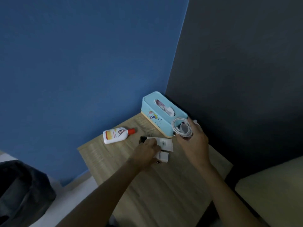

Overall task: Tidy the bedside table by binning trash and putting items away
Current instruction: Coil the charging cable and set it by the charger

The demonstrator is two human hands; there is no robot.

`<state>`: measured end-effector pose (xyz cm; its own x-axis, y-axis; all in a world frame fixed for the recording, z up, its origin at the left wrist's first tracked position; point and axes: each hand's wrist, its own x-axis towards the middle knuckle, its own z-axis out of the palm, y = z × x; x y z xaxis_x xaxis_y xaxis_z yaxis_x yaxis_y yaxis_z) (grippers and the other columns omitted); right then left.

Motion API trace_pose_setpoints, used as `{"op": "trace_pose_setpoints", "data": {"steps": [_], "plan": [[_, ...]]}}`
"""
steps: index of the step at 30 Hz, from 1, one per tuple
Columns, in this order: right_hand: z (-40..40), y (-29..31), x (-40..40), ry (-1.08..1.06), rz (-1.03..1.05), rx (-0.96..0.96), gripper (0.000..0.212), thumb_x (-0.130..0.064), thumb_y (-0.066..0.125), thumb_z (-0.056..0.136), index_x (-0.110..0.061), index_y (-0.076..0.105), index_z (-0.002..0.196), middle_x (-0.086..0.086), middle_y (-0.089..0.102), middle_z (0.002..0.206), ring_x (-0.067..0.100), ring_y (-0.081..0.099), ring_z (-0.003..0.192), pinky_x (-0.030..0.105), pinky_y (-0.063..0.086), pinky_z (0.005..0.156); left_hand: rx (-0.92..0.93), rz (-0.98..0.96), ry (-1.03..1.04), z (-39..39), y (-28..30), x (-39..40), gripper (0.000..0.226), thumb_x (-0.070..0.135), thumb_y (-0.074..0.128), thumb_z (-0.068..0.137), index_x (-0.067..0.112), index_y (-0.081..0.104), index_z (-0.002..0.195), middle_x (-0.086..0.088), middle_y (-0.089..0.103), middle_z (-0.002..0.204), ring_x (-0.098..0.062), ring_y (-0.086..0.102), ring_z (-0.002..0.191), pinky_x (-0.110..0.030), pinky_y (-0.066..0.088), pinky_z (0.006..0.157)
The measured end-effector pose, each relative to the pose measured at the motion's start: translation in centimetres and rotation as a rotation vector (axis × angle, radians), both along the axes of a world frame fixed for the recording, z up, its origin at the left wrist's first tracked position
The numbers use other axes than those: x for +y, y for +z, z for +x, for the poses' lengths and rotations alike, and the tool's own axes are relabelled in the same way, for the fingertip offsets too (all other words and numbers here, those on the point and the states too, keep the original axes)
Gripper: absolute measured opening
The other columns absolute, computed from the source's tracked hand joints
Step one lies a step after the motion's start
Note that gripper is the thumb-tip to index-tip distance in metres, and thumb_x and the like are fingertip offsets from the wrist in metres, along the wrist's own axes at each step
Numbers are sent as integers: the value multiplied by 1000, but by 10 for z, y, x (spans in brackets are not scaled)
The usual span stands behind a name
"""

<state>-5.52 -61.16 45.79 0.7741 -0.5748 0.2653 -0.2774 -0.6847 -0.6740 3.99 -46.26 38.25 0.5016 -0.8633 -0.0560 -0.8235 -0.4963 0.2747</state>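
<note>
a: right hand (192,140)?
b: raised over the tabletop's (172,190) far right part, fingers curled round a coiled white cable (182,128). just in front of the tissue box (161,110).
a: left hand (146,154)?
b: down on the tabletop near its middle, fingertips on a white tube with a black cap (157,142). resting over a white charger plug (163,157) too. gripping or only touching, cannot tell.
a: tube lying how?
b: flat, black cap toward the left edge, crimped end toward the right. plug just in front of it, touching or nearly so.
a: tissue box?
b: pale blue, in the far right corner against the two walls, a tissue poking out of the slot on top.
a: anything else up there?
b: white bottle with a red cap (117,135), on its side near the far left corner, cap pointing toward the tissue box. apart from both hands.
a: off the tabletop?
b: dark bin bag (21,194) low on the left, pale cushion (275,190) at the right.
</note>
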Motion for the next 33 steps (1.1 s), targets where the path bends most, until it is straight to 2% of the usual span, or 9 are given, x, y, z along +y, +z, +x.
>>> {"op": "trace_pose_setpoints", "data": {"steps": [8, 12, 16, 19, 20, 24, 27, 30, 33], "plan": [[-7, 14, 5, -12, 6, -33, 72, -14, 79, 77, -7, 46, 141, 12, 59, 126, 5, 50, 109, -13, 28, 72, -11, -45, 151, -17, -1, 23, 40, 29, 47, 95, 12, 46, 132, -10, 48, 140, -27, 40, 129, -37, 30, 108], [-11, 18, 10, -42, 36, -56, 75, -14, 77, 79, -8, 42, 144, 12, 54, 134, 18, 53, 121, -11, 29, 71, -13, -153, 332, -15, 21, 35, 48, 35, 46, 96, 13, 41, 138, -10, 46, 141, -28, 40, 129, -37, 32, 107], [-19, 19, 19, -79, 48, -87, 76, -15, 76, 80, -8, 39, 146, 11, 52, 138, 18, 51, 126, 1, 32, 86, 124, -388, 546, -14, 43, 40, 48, 38, 52, 92, 11, 48, 132, -10, 50, 133, -29, 55, 113, -39, 48, 87], [-26, 14, 24, -92, 79, -124, 75, -11, 75, 81, -7, 38, 146, 12, 49, 142, 18, 48, 129, -9, 27, 83, 102, -466, 666, -18, 50, 41, 47, 44, 56, 88, 13, 56, 123, -8, 60, 119, -25, 58, 104, -36, 50, 80], [-30, 11, 26, -102, 92, -129, 74, -11, 75, 81, -7, 38, 146, 12, 48, 142, 18, 47, 129, -7, 28, 86, 100, -488, 688, -20, 51, 41, 47, 44, 57, 87, 12, 57, 121, -8, 61, 118, -25, 58, 104, -37, 51, 81], [-49, -18, 20, -210, 139, -138, 70, -13, 73, 81, -10, 41, 144, 12, 52, 138, 23, 51, 127, 22, 39, 96, 117, -462, 682, -40, 49, 20, 49, 47, 55, 88, 13, 56, 123, -10, 61, 121, -24, 55, 110, -35, 47, 89], [-72, -50, 6, -352, 137, -115, 61, -11, 70, 84, -7, 45, 140, 11, 58, 132, 23, 57, 120, 23, 42, 92, 177, -395, 626, -59, 43, -8, 51, 48, 50, 91, 15, 52, 129, -8, 56, 129, -23, 51, 117, -33, 41, 95], [-91, -81, -12, -494, 173, -101, 52, -13, 73, 81, -3, 54, 129, 15, 66, 121, 31, 64, 109, 34, 52, 88, 212, -351, 538, -74, 24, -38, 49, 48, 50, 90, 17, 52, 128, -5, 55, 127, -23, 49, 116, -34, 41, 95], [-99, -104, -28, -603, 219, -88, 52, -9, 77, 77, 1, 58, 124, 20, 67, 118, 33, 64, 107, 35, 50, 88, 251, -317, 457, -84, 2, -70, 48, 49, 49, 90, 18, 52, 126, -6, 56, 124, -23, 48, 112, -35, 42, 95]]}}
